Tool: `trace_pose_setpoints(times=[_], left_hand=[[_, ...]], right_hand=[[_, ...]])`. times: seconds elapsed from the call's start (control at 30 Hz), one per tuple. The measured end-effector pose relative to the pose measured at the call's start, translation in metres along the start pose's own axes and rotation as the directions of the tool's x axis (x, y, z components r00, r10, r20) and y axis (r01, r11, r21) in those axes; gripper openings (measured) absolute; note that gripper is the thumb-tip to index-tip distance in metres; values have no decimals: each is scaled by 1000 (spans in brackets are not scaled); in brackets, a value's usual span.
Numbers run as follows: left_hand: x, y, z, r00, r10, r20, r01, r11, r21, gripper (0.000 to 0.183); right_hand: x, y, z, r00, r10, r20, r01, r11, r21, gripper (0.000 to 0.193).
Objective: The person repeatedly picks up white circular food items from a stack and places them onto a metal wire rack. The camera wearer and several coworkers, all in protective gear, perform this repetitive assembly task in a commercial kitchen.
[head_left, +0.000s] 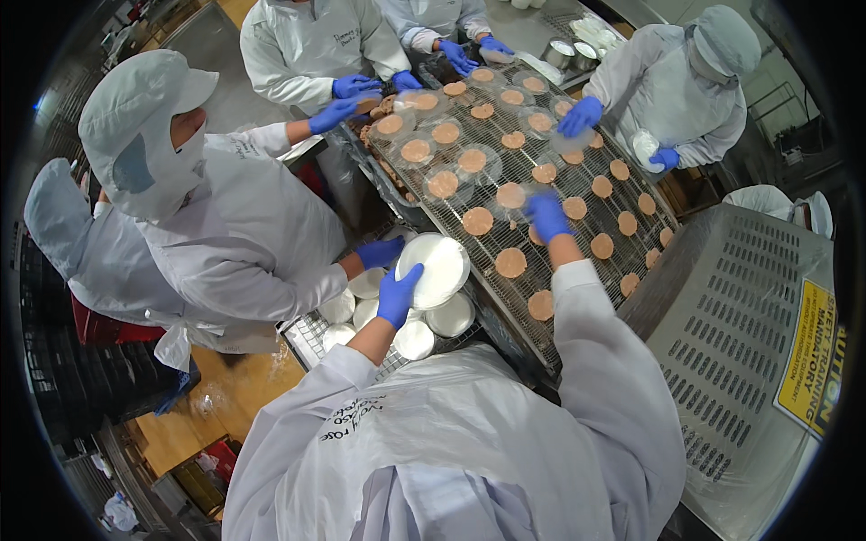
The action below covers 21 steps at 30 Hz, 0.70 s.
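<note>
My left hand [400,296] grips a thick stack of round white sheets [436,269] from its near left side. Below it several more round white stacks [415,340] stand on a wire rack. My right hand [548,215] is reached out over a wire-mesh conveyor [530,335], among flat round pinkish-brown patties [511,262]. Motion blurs its fingers, so I cannot make out whether it holds anything. Thin clear round sheets [474,162] lie on or under several patties toward the far left of the belt.
Co-workers in white coats and blue gloves stand around the belt; one gloved hand [381,252] is beside my stack. At the right a co-worker reaches over the patties with a hand [580,117]. A slotted metal cover [744,334] rises on my right. Metal containers [560,52] stand at the far end.
</note>
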<state>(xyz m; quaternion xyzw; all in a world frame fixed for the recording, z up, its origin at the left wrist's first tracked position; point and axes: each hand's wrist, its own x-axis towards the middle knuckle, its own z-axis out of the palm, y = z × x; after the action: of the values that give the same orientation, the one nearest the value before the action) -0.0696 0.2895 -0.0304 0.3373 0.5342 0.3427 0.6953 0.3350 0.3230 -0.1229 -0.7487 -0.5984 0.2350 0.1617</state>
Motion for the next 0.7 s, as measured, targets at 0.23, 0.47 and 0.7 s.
trace_pose_setpoints(times=[0.23, 0.47, 0.7], left_hand=[[21, -7, 6, 998, 59, -38, -59, 998, 4, 44], [13, -5, 13, 999, 35, 20, -35, 999, 19, 45], [7, -14, -6, 997, -9, -76, 8, 1000, -12, 44]], right_hand=[[-34, -156, -35, 998, 37, 45, -49, 956, 289, 52], [-76, -178, 17, 991, -47, -123, 124, 661, 740, 26], [7, -61, -9, 815, 282, -506, 11, 866, 500, 36]])
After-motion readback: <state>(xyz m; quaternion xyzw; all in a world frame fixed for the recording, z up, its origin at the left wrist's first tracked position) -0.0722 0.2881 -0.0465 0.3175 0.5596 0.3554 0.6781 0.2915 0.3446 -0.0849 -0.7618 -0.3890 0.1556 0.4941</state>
